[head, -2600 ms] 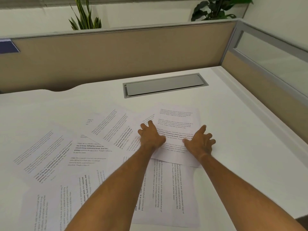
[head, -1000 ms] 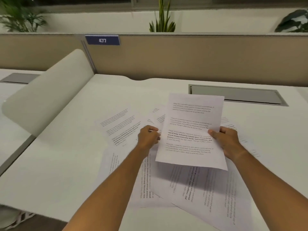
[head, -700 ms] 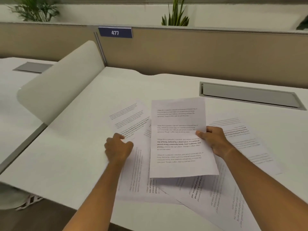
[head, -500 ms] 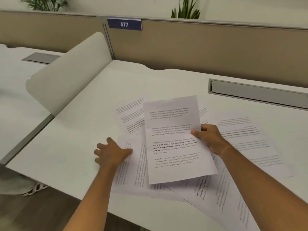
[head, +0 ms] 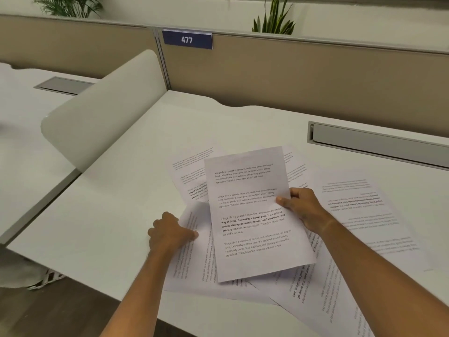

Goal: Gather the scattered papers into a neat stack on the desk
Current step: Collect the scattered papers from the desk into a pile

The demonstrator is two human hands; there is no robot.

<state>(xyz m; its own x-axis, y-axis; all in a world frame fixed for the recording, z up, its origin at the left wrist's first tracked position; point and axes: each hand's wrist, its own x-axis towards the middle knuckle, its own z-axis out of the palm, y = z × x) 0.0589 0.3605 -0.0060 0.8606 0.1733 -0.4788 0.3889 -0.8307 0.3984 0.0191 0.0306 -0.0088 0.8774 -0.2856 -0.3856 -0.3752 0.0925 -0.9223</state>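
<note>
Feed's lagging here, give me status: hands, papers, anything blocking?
Right hand pinching top sheet. Left hand gripping edge of sheet beneath. Other papers scattered on desk. Nothing blocking.

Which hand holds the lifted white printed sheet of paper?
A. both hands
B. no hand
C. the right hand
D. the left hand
C: the right hand pinches the right edge of the lifted white printed sheet, while the left hand grips a different sheet lower down on the white desk.

The left hand (head: 171, 233), flat a moment ago, now pinches a lower sheet's (head: 194, 259) edge.
</note>
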